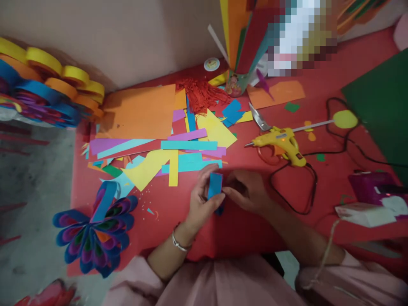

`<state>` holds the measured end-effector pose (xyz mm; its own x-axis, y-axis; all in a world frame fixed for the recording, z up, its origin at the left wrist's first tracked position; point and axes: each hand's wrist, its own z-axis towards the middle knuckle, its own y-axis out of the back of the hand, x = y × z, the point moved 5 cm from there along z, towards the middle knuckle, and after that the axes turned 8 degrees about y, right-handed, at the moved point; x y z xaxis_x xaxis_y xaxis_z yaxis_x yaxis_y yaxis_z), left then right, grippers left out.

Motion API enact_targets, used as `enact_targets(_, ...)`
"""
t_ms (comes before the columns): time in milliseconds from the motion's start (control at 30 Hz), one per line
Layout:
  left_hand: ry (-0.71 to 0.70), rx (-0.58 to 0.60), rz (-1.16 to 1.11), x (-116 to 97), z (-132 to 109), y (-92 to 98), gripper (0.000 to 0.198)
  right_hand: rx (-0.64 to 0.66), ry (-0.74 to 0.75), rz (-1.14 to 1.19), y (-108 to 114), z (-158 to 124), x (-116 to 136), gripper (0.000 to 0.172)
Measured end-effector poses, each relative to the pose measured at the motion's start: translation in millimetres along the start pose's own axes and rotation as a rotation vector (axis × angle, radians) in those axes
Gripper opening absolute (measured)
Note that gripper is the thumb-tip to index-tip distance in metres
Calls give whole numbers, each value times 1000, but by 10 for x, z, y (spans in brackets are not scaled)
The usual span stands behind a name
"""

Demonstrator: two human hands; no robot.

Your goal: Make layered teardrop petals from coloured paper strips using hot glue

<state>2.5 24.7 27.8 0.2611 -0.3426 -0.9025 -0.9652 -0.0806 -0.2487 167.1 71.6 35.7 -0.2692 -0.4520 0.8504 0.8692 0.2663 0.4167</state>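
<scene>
Just above the front part of the red table, my left hand [204,193] pinches a small blue paper strip [215,185] between thumb and fingers. Part of the strip shows again, darker, below the thumb. From the right, my right hand [250,189] meets the strip's edge with its thumb tip, fingers curled; its exact grip is partly hidden. A flower-like piece of looped paper strips [92,238] in blue, purple and green lies left of my hands. Beyond my right hand rests a yellow hot glue gun [280,142] with a glue stick in its back.
Cut paper strips [188,145] and a large orange sheet [137,111] cover the table's left and middle. Scissors [259,117] lie near the glue gun. A black cord [314,187] loops at right, near a white box [365,214]. Red tassels [204,95] lie behind.
</scene>
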Motion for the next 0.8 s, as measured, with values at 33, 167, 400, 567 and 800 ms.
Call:
enact_targets(33,-84,2,61,-39,8,-2,52,10,28,24,-27,0,6,33)
enact_targets(167,-367,41,327,-133,15,-15,51,38,84,73,-113,-2,-11,34)
enact_targets(400,-557,12,472,-142,25,56,54,107,79,132,-157,18,-92,20)
enact_targets(567,-561,14,520,-118,57,47,58,96,76,199,-179,67,-92,17)
enact_targets(800,-799,-120,746,-226,68,114,51,40,99,200,-160,97,-52,16)
